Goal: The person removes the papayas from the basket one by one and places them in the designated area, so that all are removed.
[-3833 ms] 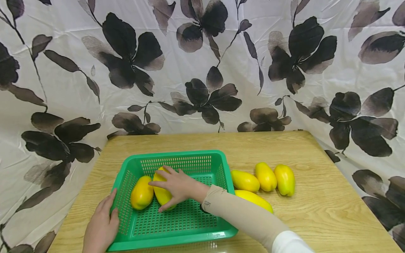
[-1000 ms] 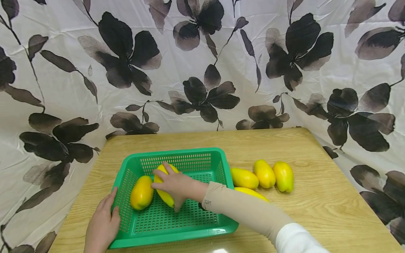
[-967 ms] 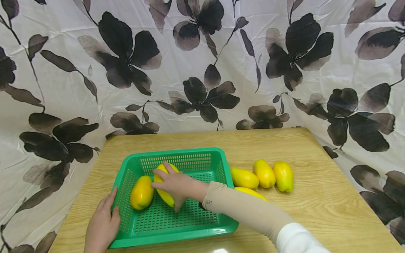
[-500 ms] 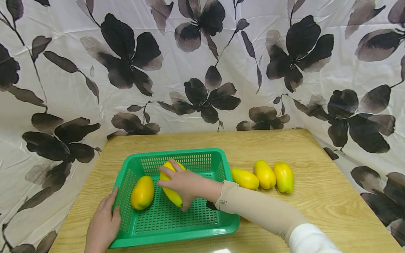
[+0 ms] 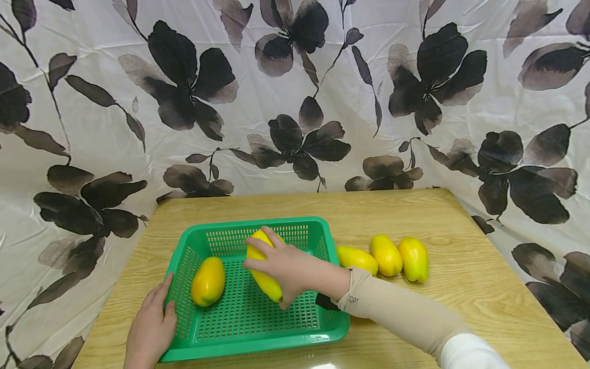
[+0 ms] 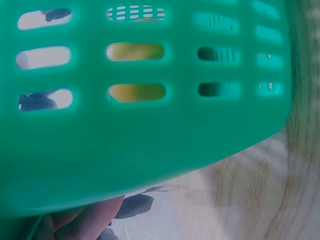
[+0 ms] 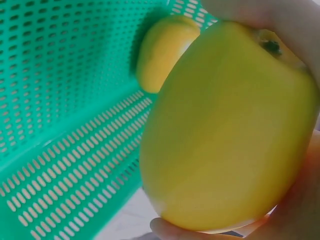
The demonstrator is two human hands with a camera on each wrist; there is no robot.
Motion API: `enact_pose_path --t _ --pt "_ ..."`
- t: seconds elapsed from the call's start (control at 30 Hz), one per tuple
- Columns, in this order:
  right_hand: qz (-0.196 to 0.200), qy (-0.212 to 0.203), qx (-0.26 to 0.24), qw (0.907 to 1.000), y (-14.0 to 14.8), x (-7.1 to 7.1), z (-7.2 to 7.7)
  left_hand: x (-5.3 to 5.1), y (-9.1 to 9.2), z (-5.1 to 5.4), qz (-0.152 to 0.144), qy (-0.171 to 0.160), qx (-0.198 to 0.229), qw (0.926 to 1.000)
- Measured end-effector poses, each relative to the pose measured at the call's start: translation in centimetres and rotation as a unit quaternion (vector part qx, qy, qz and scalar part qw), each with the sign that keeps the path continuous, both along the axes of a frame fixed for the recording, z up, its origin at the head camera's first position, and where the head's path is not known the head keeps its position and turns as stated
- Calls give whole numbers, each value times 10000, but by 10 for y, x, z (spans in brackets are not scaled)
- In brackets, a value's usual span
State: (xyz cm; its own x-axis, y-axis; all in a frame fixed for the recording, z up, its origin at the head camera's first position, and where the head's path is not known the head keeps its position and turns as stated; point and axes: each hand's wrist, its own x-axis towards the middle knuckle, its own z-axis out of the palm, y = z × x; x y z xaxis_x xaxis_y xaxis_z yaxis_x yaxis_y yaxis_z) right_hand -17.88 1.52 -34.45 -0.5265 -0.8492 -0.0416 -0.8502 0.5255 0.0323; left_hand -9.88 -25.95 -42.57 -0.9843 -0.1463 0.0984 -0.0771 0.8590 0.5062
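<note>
My right hand (image 5: 290,269) grips a yellow mango (image 5: 267,279) over the middle of the green basket (image 5: 253,348), fingers spread over its top and thumb at its near end. Seen from the right wrist, that mango (image 7: 225,130) fills much of the view between thumb and fingers. Another mango (image 5: 208,282) lies in the basket's left part, apart from the held one. At the basket's left rim, my left hand (image 5: 152,323) holds on with its fingers on the outside wall; the left wrist view shows part of its fingers (image 6: 92,220) under the rim.
Right of the basket, three mangoes (image 5: 357,259) (image 5: 386,255) (image 5: 414,259) lie on the wooden table (image 5: 484,307). A flowered cloth (image 5: 276,92) hangs behind and beside the table. The right forearm crosses the basket's right rim.
My right hand has moved rightward with the gripped mango, away from the one at the left. The forearm now covers the mango nearest the basket's right front. My left hand stays on the rim.
</note>
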Motion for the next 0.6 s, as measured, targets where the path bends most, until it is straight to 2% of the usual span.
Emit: enact_pose_path --t 0.23,0.6 --pt "-5 32 -274 9996 22 3 0 -1 -1 0 -48 -57 -29 10000" --pt "-333 -67 -650 9973 45 7 8 0 0 2 -26 -46 -58 10000"
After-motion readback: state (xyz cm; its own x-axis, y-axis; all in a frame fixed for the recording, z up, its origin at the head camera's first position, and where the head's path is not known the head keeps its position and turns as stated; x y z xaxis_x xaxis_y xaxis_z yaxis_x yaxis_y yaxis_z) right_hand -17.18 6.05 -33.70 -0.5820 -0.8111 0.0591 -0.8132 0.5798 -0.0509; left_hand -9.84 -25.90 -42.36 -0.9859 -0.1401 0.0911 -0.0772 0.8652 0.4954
